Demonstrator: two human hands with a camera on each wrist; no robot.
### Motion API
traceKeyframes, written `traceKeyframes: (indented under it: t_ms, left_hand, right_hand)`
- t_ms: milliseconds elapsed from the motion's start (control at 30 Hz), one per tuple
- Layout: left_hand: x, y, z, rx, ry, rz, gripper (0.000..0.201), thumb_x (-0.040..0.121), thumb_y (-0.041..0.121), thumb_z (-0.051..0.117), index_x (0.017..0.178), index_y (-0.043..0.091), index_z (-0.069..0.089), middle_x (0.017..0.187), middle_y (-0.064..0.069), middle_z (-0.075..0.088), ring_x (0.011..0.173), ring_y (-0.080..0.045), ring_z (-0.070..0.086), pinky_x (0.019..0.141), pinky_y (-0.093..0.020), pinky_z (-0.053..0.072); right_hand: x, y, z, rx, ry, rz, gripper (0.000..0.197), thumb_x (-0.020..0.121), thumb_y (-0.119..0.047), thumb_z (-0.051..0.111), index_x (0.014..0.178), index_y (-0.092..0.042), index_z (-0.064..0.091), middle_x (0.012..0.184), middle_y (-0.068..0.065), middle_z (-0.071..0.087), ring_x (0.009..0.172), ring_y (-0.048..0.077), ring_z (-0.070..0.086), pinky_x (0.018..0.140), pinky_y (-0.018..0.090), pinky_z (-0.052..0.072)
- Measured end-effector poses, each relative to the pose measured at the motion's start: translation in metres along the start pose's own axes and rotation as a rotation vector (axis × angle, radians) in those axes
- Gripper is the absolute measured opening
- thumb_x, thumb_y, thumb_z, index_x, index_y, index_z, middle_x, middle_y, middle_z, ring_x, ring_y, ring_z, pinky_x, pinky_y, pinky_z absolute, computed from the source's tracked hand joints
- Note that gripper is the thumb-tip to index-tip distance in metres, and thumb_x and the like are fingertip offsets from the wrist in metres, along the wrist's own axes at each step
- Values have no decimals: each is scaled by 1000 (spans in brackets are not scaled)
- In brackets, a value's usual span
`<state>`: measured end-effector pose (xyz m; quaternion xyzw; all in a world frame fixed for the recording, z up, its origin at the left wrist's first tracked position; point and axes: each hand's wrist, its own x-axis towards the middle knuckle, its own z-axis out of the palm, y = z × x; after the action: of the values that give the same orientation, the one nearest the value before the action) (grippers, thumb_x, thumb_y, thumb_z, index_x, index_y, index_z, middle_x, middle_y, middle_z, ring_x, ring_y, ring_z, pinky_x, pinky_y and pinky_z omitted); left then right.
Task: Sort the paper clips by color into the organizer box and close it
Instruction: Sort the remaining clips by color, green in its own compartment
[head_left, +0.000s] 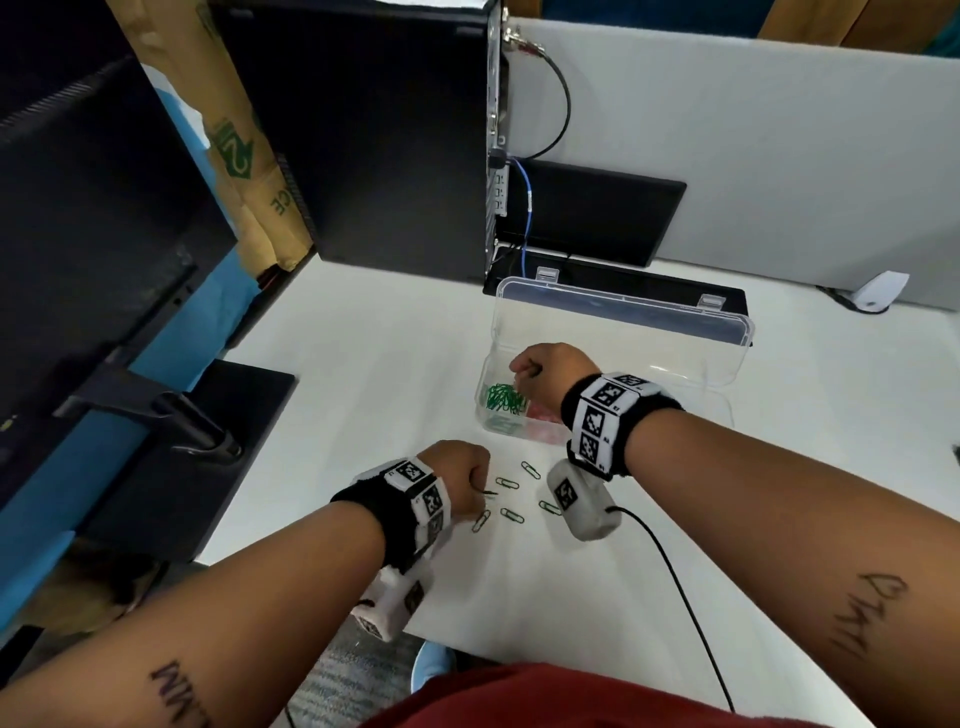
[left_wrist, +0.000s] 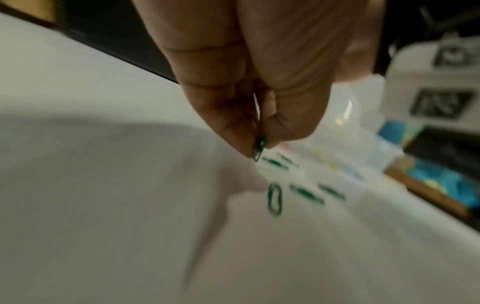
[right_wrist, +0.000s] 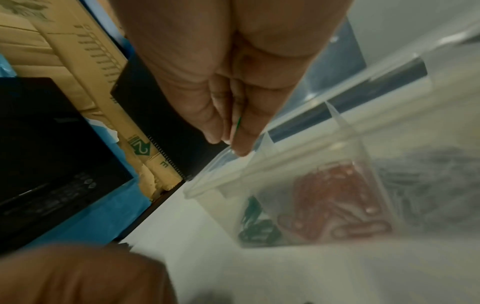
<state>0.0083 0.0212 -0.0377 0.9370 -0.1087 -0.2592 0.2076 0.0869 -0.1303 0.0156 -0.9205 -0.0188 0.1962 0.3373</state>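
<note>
A green clip (left_wrist: 259, 148) is pinched between the thumb and fingertips of the left hand (head_left: 457, 475), its long axis roughly upright with the lower end hanging below the fingertips, just above the white table (head_left: 363, 364). Five more green clips (head_left: 511, 515) lie flat on the table just right of that hand, between it and the box (head_left: 613, 332), scattered with their long axes pointing different ways; the nearest one (head_left: 481, 520) runs diagonally beside the left fingers. The right hand (head_left: 545, 371) is held over the left end of the clear box, fingers curled together; in the right wrist view a thin green sliver (right_wrist: 238, 123) is seen pinched between the fingertips, apparently another clip held on edge, pointing down toward the box. A pile of green clips (head_left: 503, 399) fills the left compartment, and red clips (right_wrist: 335, 201) fill the one to its right. The lid (head_left: 623, 306) stands open, tilted back toward a black computer tower (head_left: 363, 130).
</note>
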Motion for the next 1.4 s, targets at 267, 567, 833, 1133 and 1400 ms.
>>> traceKeyframes:
  t_ms: [267,567,833,1133,1400]
  left_hand:
    - [18,14,-59,-442,298,-103,25,72,6,66,58,20,52,60,5,61,56,-6,55,61,-22,45]
    - [51,33,-70,-308,301,-123,24,76,6,67,62,22,55,69,4,59,72,-15,56,67,-21,42]
    - [37,34,-69,-79,327,16,11,79,10,60,87,11,67,82,4,56,78,-13,52,62,-18,38]
    - [8,14,-23,372,-240,271,60,81,19,66,136,19,45,133,-3,45,119,-22,50,98,-29,42]
    - [7,12,4,333,-253,286,45,85,24,64,127,16,54,125,-6,51,114,-24,52,94,-29,41]
  right_hand:
    - [-19,12,-1,106,-30,-111,32,88,3,45,110,-9,65,105,7,66,91,18,60,89,27,49]
    - [-65,50,-5,-393,-200,-222,33,86,-10,45,110,-17,67,114,1,66,103,18,58,81,17,38]
    - [-59,60,25,-571,-346,-202,46,86,-29,59,128,-15,50,126,7,48,116,26,51,96,32,43]
    - [-56,64,32,-592,-387,-251,51,86,-21,58,136,-18,47,129,8,46,120,25,47,101,34,41]
    - [-63,74,37,-549,-354,-290,29,90,-15,51,117,-12,60,118,9,55,111,26,54,92,31,42]
